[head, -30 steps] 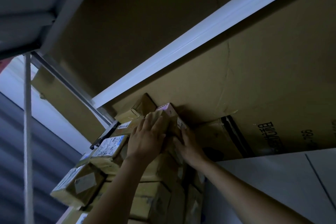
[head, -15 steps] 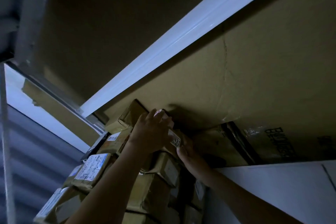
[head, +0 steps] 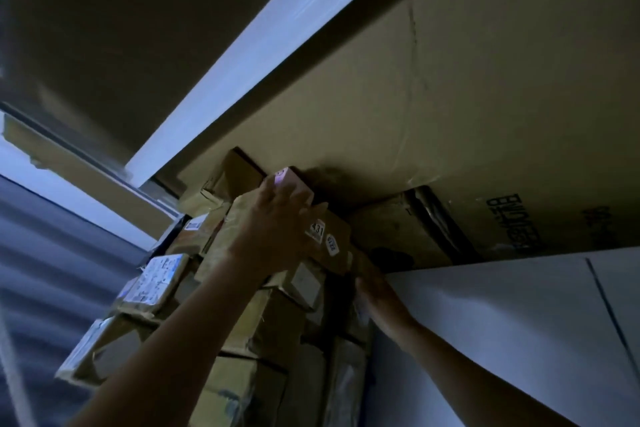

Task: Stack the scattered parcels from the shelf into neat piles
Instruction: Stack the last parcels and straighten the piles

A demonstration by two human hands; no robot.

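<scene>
A tall pile of brown taped parcels [head: 263,319] rises at the lower centre, seen from below in dim light. At its top lies a brown parcel [head: 330,239] with round number stickers, tilted. My left hand [head: 273,229] lies over that parcel's left side, fingers reaching up onto a small pink box [head: 289,180] wedged under the shelf above. My right hand [head: 377,291] grips the same parcel from below at its right end; its fingers are partly hidden behind the parcel.
A large cardboard sheet [head: 450,107] lines the underside of the shelf above, with a white beam [head: 263,48] along its edge. Labelled parcels [head: 159,277] jut out at left. A white panel [head: 519,322] stands at right, a crushed dark carton [head: 408,229] behind the pile.
The stickered parcel has come out and down from under the shelf, tilting toward me. My right hand dropped lower beneath it; my left hand stayed on top.
</scene>
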